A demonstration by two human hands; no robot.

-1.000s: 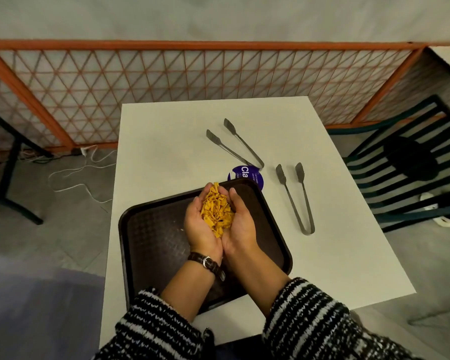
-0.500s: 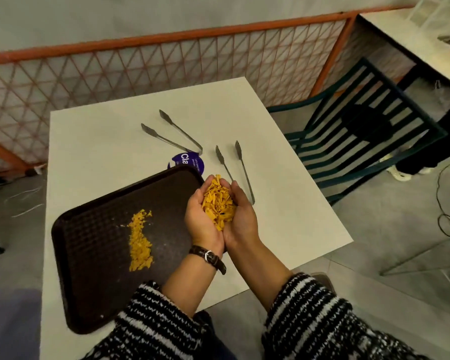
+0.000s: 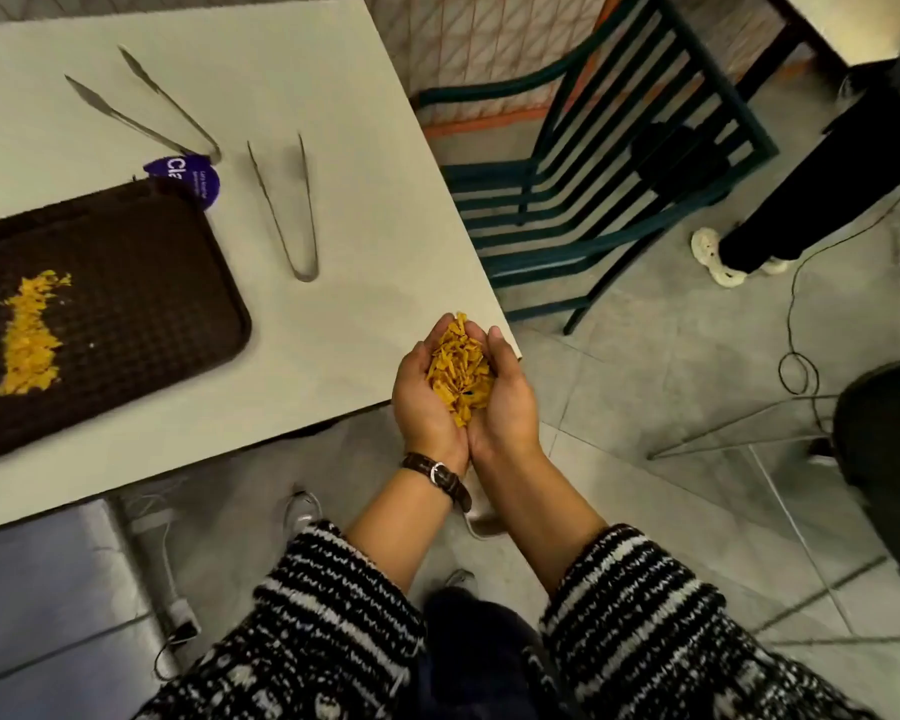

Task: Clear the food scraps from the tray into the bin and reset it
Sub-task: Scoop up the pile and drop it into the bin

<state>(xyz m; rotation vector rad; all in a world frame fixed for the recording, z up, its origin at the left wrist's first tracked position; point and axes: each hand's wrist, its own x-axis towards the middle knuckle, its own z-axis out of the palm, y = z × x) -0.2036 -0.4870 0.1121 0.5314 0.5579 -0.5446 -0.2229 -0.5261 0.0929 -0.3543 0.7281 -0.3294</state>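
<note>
My left hand (image 3: 424, 402) and my right hand (image 3: 510, 402) are cupped together, side by side, around a heap of yellow-orange food scraps (image 3: 459, 370). They hover at the table's near right corner, partly past its edge over the floor. The dark brown tray (image 3: 141, 304) lies on the white table (image 3: 365, 210) at the left, well away from my hands. A strip of the same yellow scraps (image 3: 28, 335) lies on the tray's left part. At the right edge a dark round shape (image 3: 884, 459) stands on the floor; I cannot tell whether it is the bin.
Two metal tongs (image 3: 146, 109) (image 3: 287, 205) and a purple round sticker (image 3: 188, 174) lie on the table beyond the tray. A green slatted chair (image 3: 609, 163) stands right of the table. Another person's leg and white shoe (image 3: 718, 257) and a cable (image 3: 796, 324) are on the tiled floor.
My cupped hands have carried the scraps off the tray and to the right, reaching the table's corner. The view has swung right and down, showing more floor.
</note>
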